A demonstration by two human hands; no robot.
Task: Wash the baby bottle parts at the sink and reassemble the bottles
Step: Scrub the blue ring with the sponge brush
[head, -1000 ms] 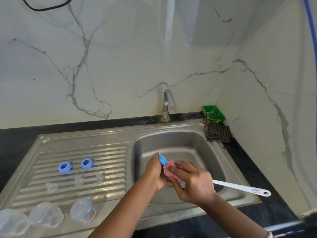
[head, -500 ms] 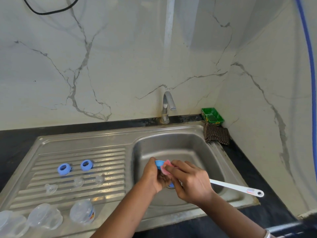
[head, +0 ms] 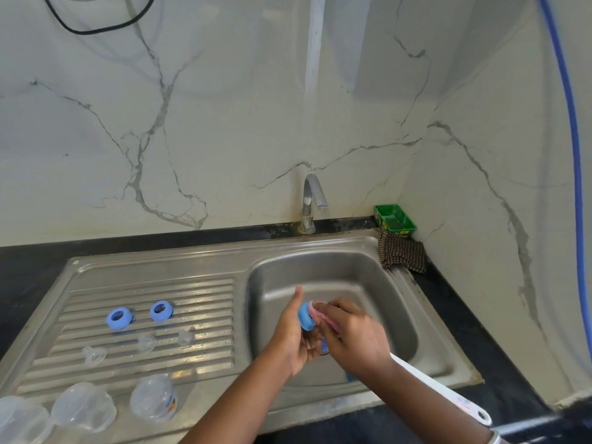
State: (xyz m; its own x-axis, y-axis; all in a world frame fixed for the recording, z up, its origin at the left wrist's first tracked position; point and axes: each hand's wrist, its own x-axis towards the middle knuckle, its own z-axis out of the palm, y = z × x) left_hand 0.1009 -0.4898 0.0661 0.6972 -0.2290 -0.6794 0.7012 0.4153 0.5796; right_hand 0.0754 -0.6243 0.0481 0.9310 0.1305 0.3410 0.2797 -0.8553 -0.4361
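- Over the basin of the steel sink [head: 378,251], the left hand [head: 293,339] grips a blue bottle collar [head: 307,316], fingers curled round it and the thumb standing up beside it
- The right hand [head: 352,339] is clamped on a brush with a long white handle [head: 448,397]; its pink sponge head [head: 320,310] is pressed against the open end of the collar; the handle runs back past the wrist and out over the sink's front rim
- On the ribbed draining board [head: 198,296] to the left, two more blue collars [head: 119,318] [head: 161,310] lie side by side, apart from each other
- Just nearer the camera than those, three clear teats [head: 93,355] [head: 146,342] [head: 186,338] sit spaced along the ribs
- At the board's front edge, three clear plastic pieces lie in a row: a bottle [head: 154,401] with a printed mark, a domed piece [head: 84,406] left of it, and another [head: 19,421] cut by the frame edge; which are caps and which are bottles I cannot tell
- A curved metal tap [head: 311,200] stands behind the basin; no water is visible at its spout
- In the back right corner of the dark worktop [head: 28,270], a green tray [head: 394,218] sits with a checked cloth [head: 402,256] touching it in front
- A black cable [head: 96,25] and a blue hose [head: 573,139] hang against the marble walls
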